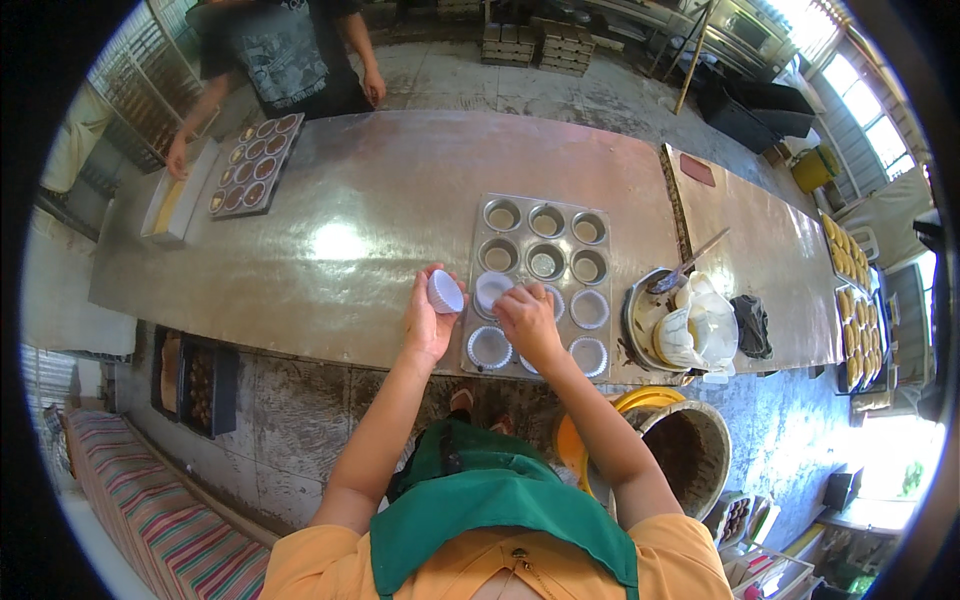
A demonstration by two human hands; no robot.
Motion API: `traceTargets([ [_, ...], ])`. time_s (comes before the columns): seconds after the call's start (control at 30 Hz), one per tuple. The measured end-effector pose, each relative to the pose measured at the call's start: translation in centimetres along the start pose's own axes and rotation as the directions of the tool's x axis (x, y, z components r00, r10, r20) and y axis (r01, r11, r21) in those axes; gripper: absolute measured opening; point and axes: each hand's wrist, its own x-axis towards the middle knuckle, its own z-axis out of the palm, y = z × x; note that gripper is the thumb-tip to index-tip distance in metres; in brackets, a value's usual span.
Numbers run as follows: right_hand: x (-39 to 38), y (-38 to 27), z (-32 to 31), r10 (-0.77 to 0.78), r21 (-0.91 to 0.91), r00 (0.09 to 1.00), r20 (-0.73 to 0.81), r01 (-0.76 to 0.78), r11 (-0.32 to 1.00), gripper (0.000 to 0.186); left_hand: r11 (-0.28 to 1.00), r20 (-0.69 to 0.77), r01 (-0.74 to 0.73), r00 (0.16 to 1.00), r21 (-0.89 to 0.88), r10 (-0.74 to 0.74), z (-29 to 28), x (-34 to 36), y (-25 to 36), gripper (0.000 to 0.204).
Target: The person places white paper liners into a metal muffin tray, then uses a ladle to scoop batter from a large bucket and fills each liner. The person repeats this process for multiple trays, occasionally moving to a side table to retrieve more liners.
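Along the metal-topped worktable (400,180), a muffin tin (524,237) has liners in its nearer cups, the half-curled left hand (432,318) cradles white paper liners (445,292) beside it, and the right hand (530,315), fingertips drawn together, hold unclear, seems mid-lining, which calls for separating single liners.

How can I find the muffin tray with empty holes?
Find the long, shiny metal table. Near its front edge, right of centre, a rectangular silver muffin tray lies under the person's right hand. Unlike the mostly brown-filled muffin tray at far left, its two farthest rows of wells are empty.
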Motion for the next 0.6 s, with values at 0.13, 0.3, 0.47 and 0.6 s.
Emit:
traceTargets([
  [0.13,0.0,-0.9,-0.3,0.063,0.112,0.998,-0.032,-0.059,0.992,0.015,0.999,0.059,0.007,0.998,0.044,-0.009,1.0,-0.3,-0.1,0.035],
  [0.3,1.8,-2.1,-0.5,0.26,0.608,0.935,0.241,-0.354,0.71,0.017,0.982,0.166,-0.075,0.985,0.171,0.047,2.4,-0.6,-2.5,0.036],
  [0.47,2.6,-1.7,-0.4,0.429,0.699,0.831,0.355,-0.54,0.468,0.018,0.953,0.182,-0.134,0.98,0.273,0.086,2.4,0.6,-3.0,0.034],
  [0.6,4.5,0.1,0.0,0.456,0.773,0.821,0.344,-0.524,0.359,0.017,0.991,0.026,-0.109,0.994,0.071,0.108,2.1,3.1,-2.7,0.036],
])
